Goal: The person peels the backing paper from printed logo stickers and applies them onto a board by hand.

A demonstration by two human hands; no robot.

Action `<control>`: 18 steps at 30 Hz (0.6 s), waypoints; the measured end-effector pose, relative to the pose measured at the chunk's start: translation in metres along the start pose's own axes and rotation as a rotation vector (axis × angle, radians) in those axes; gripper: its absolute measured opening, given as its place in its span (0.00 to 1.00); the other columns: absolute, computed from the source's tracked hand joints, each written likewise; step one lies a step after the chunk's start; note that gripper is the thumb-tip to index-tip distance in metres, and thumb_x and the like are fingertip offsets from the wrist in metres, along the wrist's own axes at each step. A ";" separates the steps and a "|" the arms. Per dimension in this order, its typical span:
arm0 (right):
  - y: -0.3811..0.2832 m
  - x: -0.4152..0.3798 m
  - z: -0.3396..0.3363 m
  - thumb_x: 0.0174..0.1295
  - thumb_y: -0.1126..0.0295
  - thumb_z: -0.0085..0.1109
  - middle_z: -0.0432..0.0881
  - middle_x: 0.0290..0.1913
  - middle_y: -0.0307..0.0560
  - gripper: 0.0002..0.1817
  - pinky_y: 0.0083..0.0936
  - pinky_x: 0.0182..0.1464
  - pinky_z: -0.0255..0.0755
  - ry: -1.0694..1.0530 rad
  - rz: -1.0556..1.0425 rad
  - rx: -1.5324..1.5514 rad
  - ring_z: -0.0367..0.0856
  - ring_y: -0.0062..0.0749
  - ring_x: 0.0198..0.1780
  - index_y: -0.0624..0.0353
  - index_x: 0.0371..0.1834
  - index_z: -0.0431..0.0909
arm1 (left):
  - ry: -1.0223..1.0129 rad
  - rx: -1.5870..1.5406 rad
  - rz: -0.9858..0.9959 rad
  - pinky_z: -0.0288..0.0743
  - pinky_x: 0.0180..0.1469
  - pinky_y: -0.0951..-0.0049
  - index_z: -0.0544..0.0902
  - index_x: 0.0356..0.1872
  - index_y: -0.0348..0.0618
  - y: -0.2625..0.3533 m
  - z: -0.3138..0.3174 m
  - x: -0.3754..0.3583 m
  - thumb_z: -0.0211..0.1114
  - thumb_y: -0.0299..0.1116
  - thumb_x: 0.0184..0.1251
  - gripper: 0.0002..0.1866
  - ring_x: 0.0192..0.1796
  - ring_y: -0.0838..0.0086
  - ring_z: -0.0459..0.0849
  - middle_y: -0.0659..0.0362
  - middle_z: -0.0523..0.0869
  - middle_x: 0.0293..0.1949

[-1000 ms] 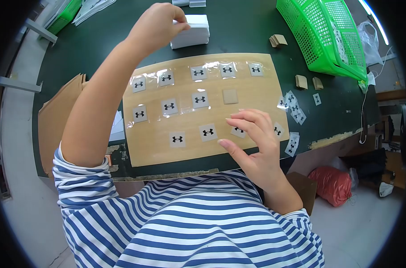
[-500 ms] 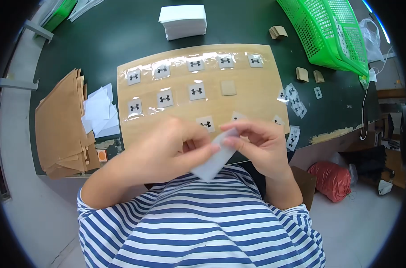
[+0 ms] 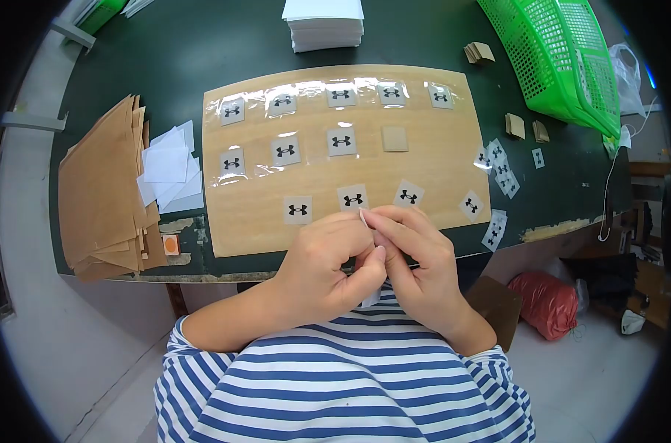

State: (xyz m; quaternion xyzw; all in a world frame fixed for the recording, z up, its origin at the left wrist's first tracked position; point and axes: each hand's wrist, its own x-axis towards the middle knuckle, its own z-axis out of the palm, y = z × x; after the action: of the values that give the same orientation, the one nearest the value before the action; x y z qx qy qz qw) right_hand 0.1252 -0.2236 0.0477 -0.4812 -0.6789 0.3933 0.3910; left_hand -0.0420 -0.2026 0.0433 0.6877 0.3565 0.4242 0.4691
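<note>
My left hand (image 3: 332, 258) and my right hand (image 3: 417, 255) meet in front of my chest, fingers pinched together around a small white sheet (image 3: 372, 298). Most of this sheet is hidden; only its lower corner and a thin edge at the fingertips show. Just beyond my fingers, a logo square (image 3: 352, 198) lies on a tan board (image 3: 262, 221), with another logo square (image 3: 408, 195) to its right and a third (image 3: 298, 210) to its left. Farther up the board, several logo squares sit under clear film, beside a plain tan square (image 3: 394, 139).
Brown paper sheets (image 3: 103, 192) and loose white sheets (image 3: 166, 164) lie at left. A white stack (image 3: 324, 29) stands at the back. On the right are a green basket (image 3: 564, 66), small tan stacks (image 3: 515, 125) and logo strips (image 3: 504, 170). A red bag (image 3: 544, 303) sits below.
Both hands have drawn together over the white sheet, which is now largely covered and no longer spread out between them. The camera view has shifted slightly.
</note>
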 end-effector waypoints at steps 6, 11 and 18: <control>-0.003 0.003 -0.002 0.62 0.87 0.57 0.84 0.55 0.52 0.20 0.22 0.48 0.75 -0.008 -0.023 -0.081 0.81 0.36 0.49 0.67 0.58 0.84 | -0.010 0.018 -0.025 0.66 0.31 0.75 0.76 0.22 0.42 0.004 -0.005 -0.004 0.64 0.20 0.59 0.09 0.26 0.70 0.68 0.59 0.76 0.23; -0.003 0.001 0.001 0.61 0.87 0.59 0.85 0.53 0.52 0.19 0.22 0.47 0.76 -0.012 -0.020 -0.110 0.82 0.36 0.48 0.68 0.56 0.85 | -0.005 0.000 -0.020 0.66 0.30 0.74 0.76 0.22 0.41 0.004 -0.003 -0.004 0.64 0.20 0.59 0.09 0.26 0.70 0.68 0.59 0.76 0.22; -0.004 -0.001 -0.001 0.59 0.86 0.62 0.87 0.50 0.51 0.16 0.21 0.46 0.76 0.021 -0.055 -0.147 0.82 0.34 0.45 0.68 0.51 0.86 | -0.009 0.000 -0.050 0.66 0.32 0.75 0.77 0.22 0.41 0.005 -0.004 -0.004 0.64 0.20 0.61 0.09 0.27 0.72 0.69 0.59 0.76 0.22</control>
State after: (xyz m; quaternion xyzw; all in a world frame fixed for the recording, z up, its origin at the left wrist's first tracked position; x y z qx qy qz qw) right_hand 0.1246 -0.2257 0.0513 -0.4938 -0.7149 0.3262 0.3724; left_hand -0.0471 -0.2065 0.0476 0.6804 0.3713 0.4094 0.4812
